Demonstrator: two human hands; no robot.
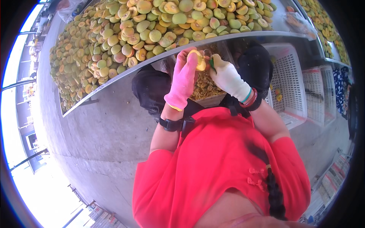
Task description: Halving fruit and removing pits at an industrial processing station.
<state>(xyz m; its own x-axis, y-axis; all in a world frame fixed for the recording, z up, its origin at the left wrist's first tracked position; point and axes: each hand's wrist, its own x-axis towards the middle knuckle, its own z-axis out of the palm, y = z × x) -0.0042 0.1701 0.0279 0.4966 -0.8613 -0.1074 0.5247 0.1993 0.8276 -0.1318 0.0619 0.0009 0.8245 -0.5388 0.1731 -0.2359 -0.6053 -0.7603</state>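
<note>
My left hand (184, 75), in a pink glove, holds a halved yellow-fleshed fruit (200, 60), probably a peach, its cut side turned toward my other hand. In a white glove, my right hand (228, 74) grips a small tool with a green handle (212, 63) and a metal loop (207, 53) at its tip, close beside the fruit. Under both hands, a box (212, 100) between my knees contains many pits and fruit scraps (204, 85). A metal-edged table (137, 67) in front of me is heaped with halved green and yellow fruit (155, 35).
White plastic crates (288, 74) stand on the floor at the right, the nearest with a few fruit pieces inside. A clear plastic bag (299, 24) lies on the table's right part. Another fruit-covered table (325, 25) is at upper right. A person (67, 11) is at upper left.
</note>
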